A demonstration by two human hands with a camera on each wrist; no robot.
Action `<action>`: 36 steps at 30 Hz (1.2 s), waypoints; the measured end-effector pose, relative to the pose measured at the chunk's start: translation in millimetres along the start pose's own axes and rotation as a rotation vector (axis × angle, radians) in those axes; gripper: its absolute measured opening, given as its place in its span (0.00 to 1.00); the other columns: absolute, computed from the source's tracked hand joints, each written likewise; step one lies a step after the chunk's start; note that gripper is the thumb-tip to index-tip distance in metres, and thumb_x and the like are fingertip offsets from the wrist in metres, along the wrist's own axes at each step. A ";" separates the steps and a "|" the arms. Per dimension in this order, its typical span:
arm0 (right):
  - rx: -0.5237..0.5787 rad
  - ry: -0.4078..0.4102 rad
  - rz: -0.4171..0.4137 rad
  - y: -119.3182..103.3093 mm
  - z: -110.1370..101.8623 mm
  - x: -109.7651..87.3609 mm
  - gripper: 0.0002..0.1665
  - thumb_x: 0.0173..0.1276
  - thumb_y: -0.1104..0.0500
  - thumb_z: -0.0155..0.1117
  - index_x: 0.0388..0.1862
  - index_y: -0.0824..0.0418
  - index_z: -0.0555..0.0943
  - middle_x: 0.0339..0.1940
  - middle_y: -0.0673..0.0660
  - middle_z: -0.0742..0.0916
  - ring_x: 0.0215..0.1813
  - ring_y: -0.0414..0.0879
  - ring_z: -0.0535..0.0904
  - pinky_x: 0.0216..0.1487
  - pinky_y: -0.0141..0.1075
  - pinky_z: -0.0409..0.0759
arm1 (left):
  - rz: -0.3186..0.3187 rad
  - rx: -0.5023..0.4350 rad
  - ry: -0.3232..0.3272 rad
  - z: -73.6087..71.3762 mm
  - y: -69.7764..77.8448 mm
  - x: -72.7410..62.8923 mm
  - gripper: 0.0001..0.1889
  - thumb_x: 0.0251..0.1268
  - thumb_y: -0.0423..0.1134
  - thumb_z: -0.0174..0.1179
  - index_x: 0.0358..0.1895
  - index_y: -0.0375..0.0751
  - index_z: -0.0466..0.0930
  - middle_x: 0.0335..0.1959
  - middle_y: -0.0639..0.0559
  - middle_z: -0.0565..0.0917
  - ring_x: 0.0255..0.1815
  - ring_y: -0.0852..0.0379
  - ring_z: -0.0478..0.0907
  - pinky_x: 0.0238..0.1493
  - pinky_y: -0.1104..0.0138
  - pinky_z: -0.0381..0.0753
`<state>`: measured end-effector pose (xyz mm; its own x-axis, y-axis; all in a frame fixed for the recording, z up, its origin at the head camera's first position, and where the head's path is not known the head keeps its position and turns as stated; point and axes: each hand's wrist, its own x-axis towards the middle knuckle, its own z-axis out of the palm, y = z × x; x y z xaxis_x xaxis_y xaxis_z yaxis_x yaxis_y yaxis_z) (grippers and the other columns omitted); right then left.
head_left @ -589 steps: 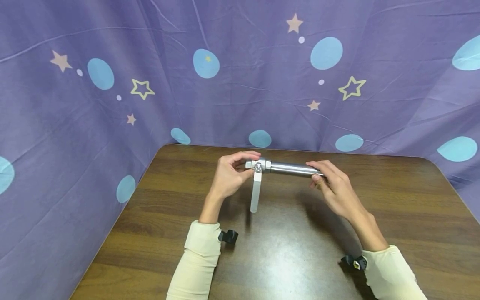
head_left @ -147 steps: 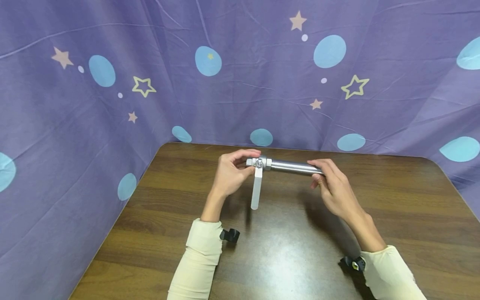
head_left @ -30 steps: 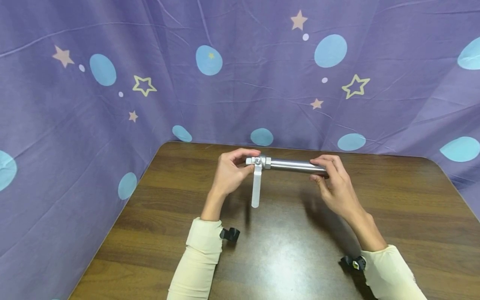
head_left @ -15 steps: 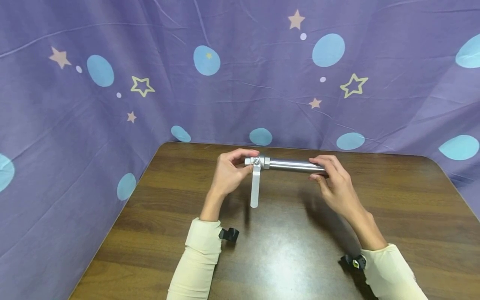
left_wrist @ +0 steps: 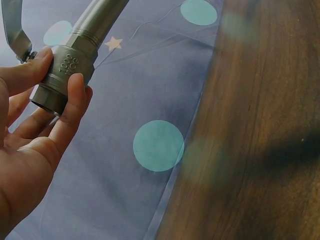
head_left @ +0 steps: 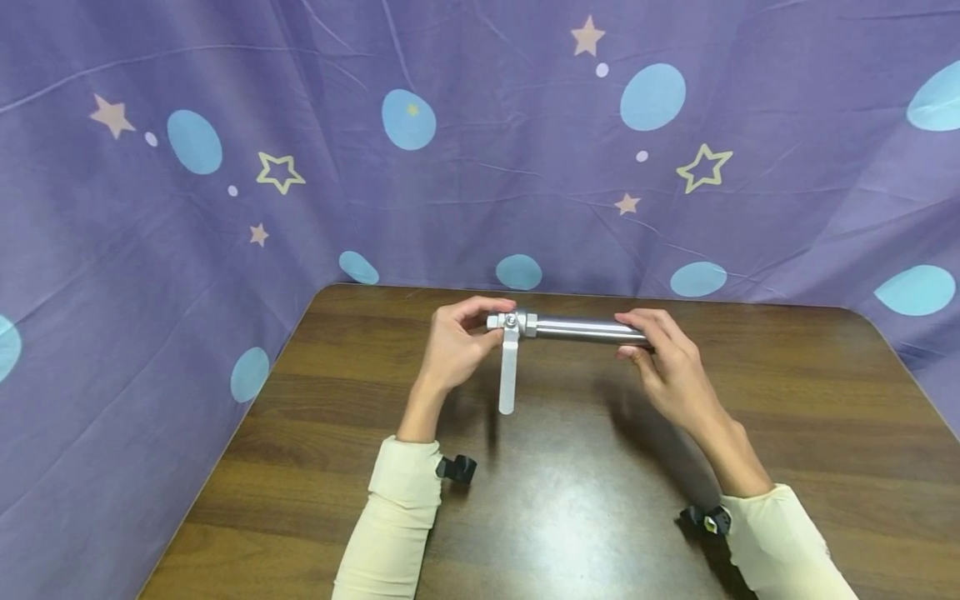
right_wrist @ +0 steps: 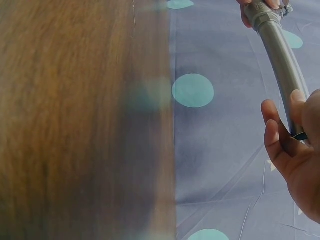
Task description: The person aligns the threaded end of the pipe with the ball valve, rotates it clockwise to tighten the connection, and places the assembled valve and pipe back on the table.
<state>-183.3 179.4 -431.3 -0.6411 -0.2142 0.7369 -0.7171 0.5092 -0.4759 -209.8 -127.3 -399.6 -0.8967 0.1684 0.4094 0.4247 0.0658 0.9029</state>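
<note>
My left hand pinches a metal ball valve between thumb and fingers, above the tabletop. Its flat lever handle points toward me. A smooth steel pipe runs right from the valve's hex collar, nearly level. At the pipe's far end, my right hand holds it with the thumb below and fingers over the top. In the left wrist view the valve's open threaded end faces down beside my fingers. The right wrist view shows the pipe reaching down to my right hand.
A brown wooden table lies beneath, with a bright glare patch in front of me. Purple cloth with stars and blue dots hangs behind and to the left. Each sleeve cuff carries a small black wrist camera.
Since about five seconds ago my right hand's grip at the pipe end has shifted slightly and the pipe sits more level. Over the last second both hands stay almost still; the head view drifts a little.
</note>
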 end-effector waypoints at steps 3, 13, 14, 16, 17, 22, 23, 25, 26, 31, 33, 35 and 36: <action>0.003 0.019 -0.018 -0.4 1.1 -0.1 0.34 0.58 0.80 0.74 0.64 0.67 0.84 0.54 0.63 0.88 0.50 0.40 0.82 0.56 0.15 0.75 | -0.001 -0.003 -0.001 0.3 0.3 -0.1 0.19 0.54 0.14 0.65 0.50 0.24 0.88 0.53 0.29 0.90 0.48 0.60 0.88 0.59 0.59 0.92; 0.017 -0.019 -0.001 1.0 0.7 -0.6 0.28 0.66 0.79 0.68 0.66 0.68 0.84 0.53 0.61 0.88 0.37 0.37 0.85 0.42 0.16 0.80 | 0.016 0.024 -0.005 0.1 0.1 -0.3 0.18 0.53 0.14 0.67 0.50 0.25 0.88 0.54 0.31 0.90 0.51 0.50 0.90 0.59 0.61 0.91; 0.008 -0.026 -0.001 1.1 0.3 -0.6 0.28 0.67 0.79 0.68 0.66 0.68 0.83 0.52 0.61 0.87 0.36 0.37 0.85 0.41 0.16 0.80 | 0.020 0.030 -0.006 0.1 -0.1 -0.2 0.18 0.53 0.14 0.67 0.49 0.25 0.88 0.54 0.32 0.91 0.52 0.47 0.90 0.60 0.60 0.91; -0.009 -0.040 0.003 1.1 -0.3 -0.6 0.28 0.68 0.78 0.67 0.66 0.68 0.83 0.51 0.60 0.87 0.35 0.37 0.83 0.40 0.16 0.79 | 0.027 0.036 -0.008 0.1 -0.2 -0.2 0.18 0.53 0.14 0.68 0.49 0.26 0.89 0.54 0.32 0.91 0.54 0.41 0.90 0.60 0.61 0.91; -0.020 -0.046 0.005 1.2 -0.5 -0.8 0.27 0.68 0.78 0.67 0.66 0.68 0.83 0.50 0.60 0.87 0.35 0.37 0.83 0.40 0.16 0.78 | 0.028 0.034 -0.009 0.2 -0.5 0.0 0.18 0.53 0.14 0.68 0.49 0.26 0.89 0.54 0.32 0.91 0.55 0.39 0.89 0.60 0.61 0.91; -0.049 -0.057 0.010 1.4 -0.4 -1.7 0.27 0.70 0.77 0.66 0.67 0.67 0.82 0.47 0.58 0.86 0.34 0.36 0.80 0.39 0.18 0.77 | 0.026 0.032 -0.011 0.3 -1.5 0.5 0.18 0.53 0.15 0.68 0.49 0.26 0.89 0.54 0.32 0.91 0.55 0.38 0.89 0.59 0.65 0.90; -0.051 -0.060 0.015 1.5 -0.4 -1.9 0.27 0.70 0.77 0.66 0.67 0.66 0.82 0.47 0.58 0.86 0.34 0.36 0.80 0.39 0.18 0.77 | 0.026 0.033 -0.012 0.4 -1.5 0.5 0.18 0.53 0.15 0.68 0.49 0.26 0.89 0.54 0.32 0.91 0.55 0.38 0.89 0.59 0.65 0.90; -0.051 -0.067 0.025 1.6 -0.6 -2.4 0.27 0.71 0.76 0.65 0.68 0.66 0.82 0.46 0.57 0.86 0.34 0.36 0.80 0.40 0.17 0.77 | 0.026 0.034 -0.013 0.3 -1.3 0.4 0.18 0.53 0.15 0.68 0.49 0.26 0.89 0.54 0.33 0.91 0.55 0.38 0.89 0.60 0.63 0.91; -0.048 -0.070 0.030 1.5 -0.6 -2.6 0.28 0.71 0.76 0.65 0.68 0.65 0.82 0.46 0.57 0.86 0.34 0.35 0.80 0.40 0.17 0.77 | 0.026 0.033 -0.014 0.2 -1.2 0.2 0.18 0.53 0.15 0.68 0.49 0.26 0.89 0.54 0.33 0.91 0.55 0.38 0.89 0.60 0.62 0.91; -0.011 -0.064 0.042 1.8 -0.9 -2.7 0.34 0.66 0.77 0.70 0.72 0.65 0.79 0.58 0.62 0.86 0.50 0.39 0.83 0.54 0.16 0.76 | 0.019 0.010 -0.007 -0.6 -0.3 -0.7 0.18 0.53 0.14 0.67 0.49 0.25 0.88 0.55 0.32 0.90 0.53 0.46 0.90 0.58 0.57 0.92; 0.010 -0.052 0.039 2.0 -0.7 -2.0 0.37 0.63 0.77 0.73 0.72 0.66 0.79 0.64 0.64 0.84 0.59 0.43 0.81 0.57 0.16 0.75 | 0.016 0.003 -0.001 -0.9 0.0 -0.7 0.18 0.54 0.14 0.67 0.50 0.25 0.88 0.54 0.31 0.90 0.51 0.51 0.90 0.57 0.58 0.92; 0.024 -0.039 0.034 2.1 -0.6 -1.0 0.38 0.62 0.78 0.74 0.72 0.67 0.78 0.66 0.66 0.82 0.66 0.46 0.78 0.59 0.16 0.75 | 0.019 0.003 0.004 -1.1 0.2 -0.3 0.18 0.54 0.14 0.67 0.50 0.26 0.89 0.54 0.31 0.90 0.50 0.55 0.89 0.56 0.61 0.93; 0.028 -0.031 0.024 2.1 -0.3 -0.5 0.38 0.61 0.78 0.75 0.71 0.67 0.79 0.66 0.67 0.82 0.67 0.46 0.78 0.58 0.16 0.76 | 0.021 0.004 0.004 -1.0 0.1 0.0 0.18 0.54 0.14 0.67 0.50 0.26 0.89 0.53 0.31 0.90 0.49 0.57 0.89 0.56 0.63 0.92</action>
<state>-184.5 180.8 -432.6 -0.6661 -0.2279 0.7102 -0.7084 0.4912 -0.5068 -209.9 -128.3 -399.4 -0.8880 0.1656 0.4291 0.4441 0.0662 0.8935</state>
